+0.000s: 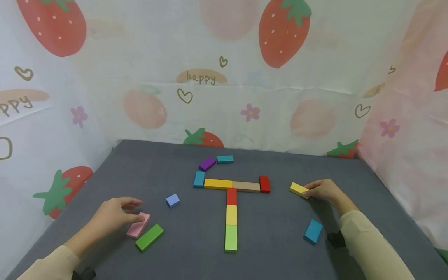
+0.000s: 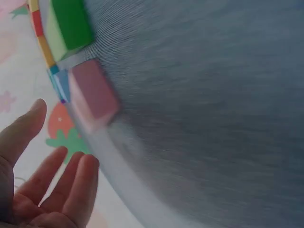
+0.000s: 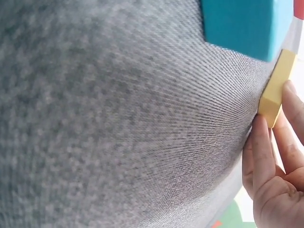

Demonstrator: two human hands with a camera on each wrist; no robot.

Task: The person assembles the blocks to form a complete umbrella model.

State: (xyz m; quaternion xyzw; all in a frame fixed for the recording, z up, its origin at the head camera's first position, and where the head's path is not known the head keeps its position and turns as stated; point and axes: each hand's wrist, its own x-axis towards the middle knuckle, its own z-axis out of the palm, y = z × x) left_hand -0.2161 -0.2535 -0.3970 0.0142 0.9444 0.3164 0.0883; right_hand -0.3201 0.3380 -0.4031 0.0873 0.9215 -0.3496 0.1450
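Observation:
My right hand (image 1: 325,191) pinches one end of a yellow block (image 1: 298,189) at the right of the table; in the right wrist view thumb and fingers meet the same yellow block (image 3: 277,90). On the left, my left hand (image 1: 113,214) hovers by a pink block (image 1: 137,227), fingers spread. The left wrist view shows a gap between those fingers and the pink block (image 2: 95,92), with nothing in the hand. A green block (image 1: 149,238) lies beside the pink one. Mid-table, a T-like figure of flat blocks has a yellow-orange block (image 1: 218,184) and tan block (image 1: 246,186) across its top.
A red block (image 1: 265,184) and a blue block (image 1: 199,179) stand at the bar's ends; red, yellow and light green (image 1: 231,238) blocks form the stem. Purple (image 1: 207,163) and teal (image 1: 225,159) blocks lie behind. A periwinkle block (image 1: 173,200) and another blue block (image 1: 313,231) lie apart.

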